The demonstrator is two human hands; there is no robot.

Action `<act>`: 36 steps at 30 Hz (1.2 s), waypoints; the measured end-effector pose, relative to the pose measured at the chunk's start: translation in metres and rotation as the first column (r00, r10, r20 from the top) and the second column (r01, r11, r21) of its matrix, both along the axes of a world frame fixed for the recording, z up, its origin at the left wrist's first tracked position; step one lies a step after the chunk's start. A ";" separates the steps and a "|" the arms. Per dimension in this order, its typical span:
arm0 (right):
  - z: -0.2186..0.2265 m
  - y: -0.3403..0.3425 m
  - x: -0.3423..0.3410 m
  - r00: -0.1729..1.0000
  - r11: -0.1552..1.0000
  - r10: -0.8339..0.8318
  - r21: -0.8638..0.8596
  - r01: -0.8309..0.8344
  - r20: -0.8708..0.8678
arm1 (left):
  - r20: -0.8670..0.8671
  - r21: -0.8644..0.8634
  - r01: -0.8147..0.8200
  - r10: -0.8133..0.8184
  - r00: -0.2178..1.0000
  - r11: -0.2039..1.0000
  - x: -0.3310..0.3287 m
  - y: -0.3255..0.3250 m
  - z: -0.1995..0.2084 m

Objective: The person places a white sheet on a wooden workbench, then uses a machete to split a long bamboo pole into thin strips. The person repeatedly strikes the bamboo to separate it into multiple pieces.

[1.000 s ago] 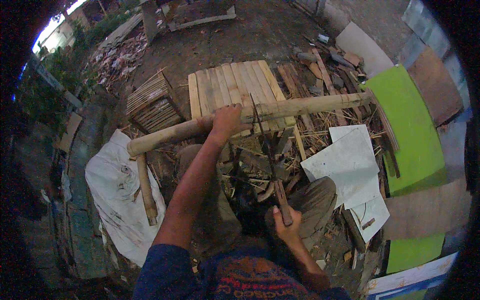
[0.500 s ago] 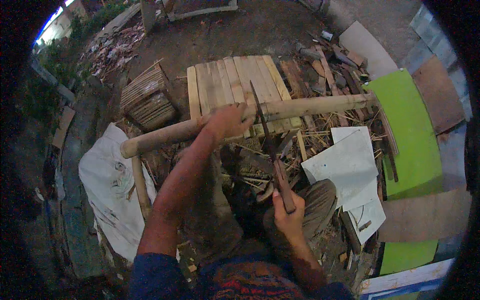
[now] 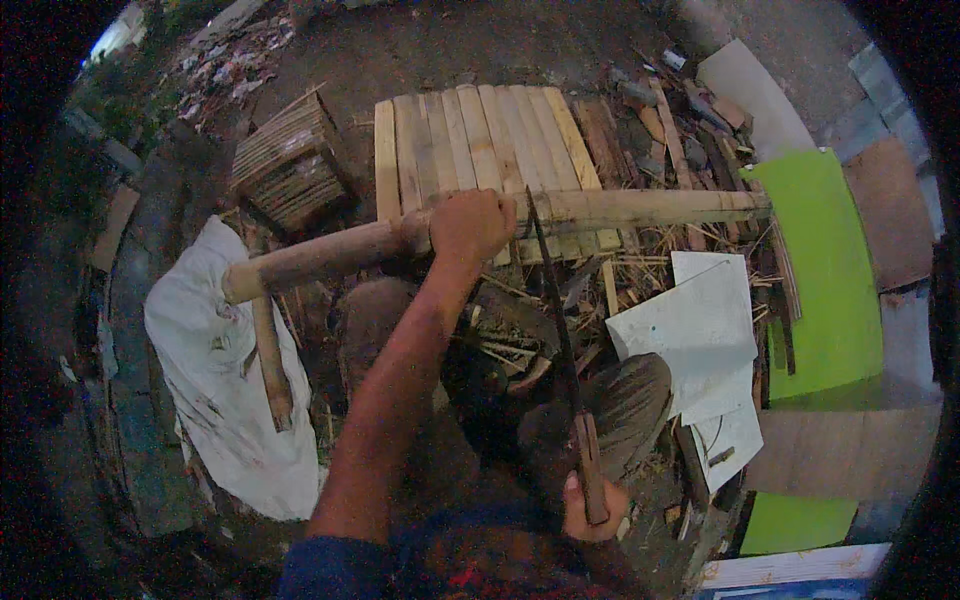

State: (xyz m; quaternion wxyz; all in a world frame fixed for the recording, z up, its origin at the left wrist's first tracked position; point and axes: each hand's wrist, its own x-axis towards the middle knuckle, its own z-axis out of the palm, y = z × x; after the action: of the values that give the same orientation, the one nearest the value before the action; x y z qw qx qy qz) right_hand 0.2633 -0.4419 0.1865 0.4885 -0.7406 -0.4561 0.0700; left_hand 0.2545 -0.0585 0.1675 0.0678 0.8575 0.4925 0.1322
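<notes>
A long bamboo pole [image 3: 330, 252] lies crosswise in front of me, over the near part of a pale slatted wooden panel. My left hand [image 3: 472, 228] is closed round the pole near its middle. Just right of that hand, the far end of a handsaw [image 3: 558, 310] with a long, thin, dark blade rests against the bamboo. My right hand [image 3: 594, 508] grips its wooden handle, low in front of my body. The blade's teeth are too small to make out.
Beyond the pole is the slatted panel [image 3: 470, 130]; a slatted crate [image 3: 290, 160] stands to its left. A white sack [image 3: 225, 390] and a short bamboo piece [image 3: 270, 370] lie at left. White sheets [image 3: 690, 330], scrap wood [image 3: 665, 130] and a green board [image 3: 830, 270] are at right.
My right hand has drawn the saw back toward my body, so its tip now lies near the pole. My left hand stays on the pole. The view has shifted slightly.
</notes>
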 end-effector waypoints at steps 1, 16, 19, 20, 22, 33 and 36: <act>0.000 0.003 -0.005 0.994 0.993 -0.050 0.098 0.059 -0.099 | 0.015 0.008 -0.010 0.009 1.000 1.000 0.003 0.004 0.002; 0.032 0.055 0.002 0.898 0.989 -0.005 -0.134 -0.060 -0.440 | 0.005 -0.028 0.010 -0.010 1.000 1.000 -0.001 0.000 0.001; 0.039 0.066 0.001 0.875 0.994 0.026 -0.078 -0.073 -0.483 | 0.042 0.014 -0.040 0.040 0.998 0.999 -0.002 0.002 -0.012; 0.031 0.102 0.014 0.879 0.994 0.053 -0.063 -0.094 -0.473 | 0.067 0.016 -0.065 0.064 0.996 0.998 -0.006 0.006 -0.017; -0.013 0.171 0.050 0.962 0.999 -0.029 -0.041 0.018 -0.273 | 0.105 -0.008 -0.055 0.056 0.993 0.998 0.005 0.001 -0.012; 0.013 0.026 0.020 0.923 0.994 0.094 -0.012 -0.106 -0.374 | -0.014 0.001 -0.035 0.035 0.999 0.999 0.001 -0.005 0.000; 0.005 0.093 0.035 0.986 0.993 0.116 0.020 -0.114 -0.123 | 0.034 -0.028 -0.087 0.088 0.996 0.996 -0.005 0.007 -0.020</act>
State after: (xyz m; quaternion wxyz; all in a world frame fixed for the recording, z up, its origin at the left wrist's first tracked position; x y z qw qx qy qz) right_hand 0.2981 -0.3491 0.1916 0.5157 -0.7041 -0.4673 0.1411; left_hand 0.2497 -0.0519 0.1471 0.0822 0.8317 0.5300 0.1436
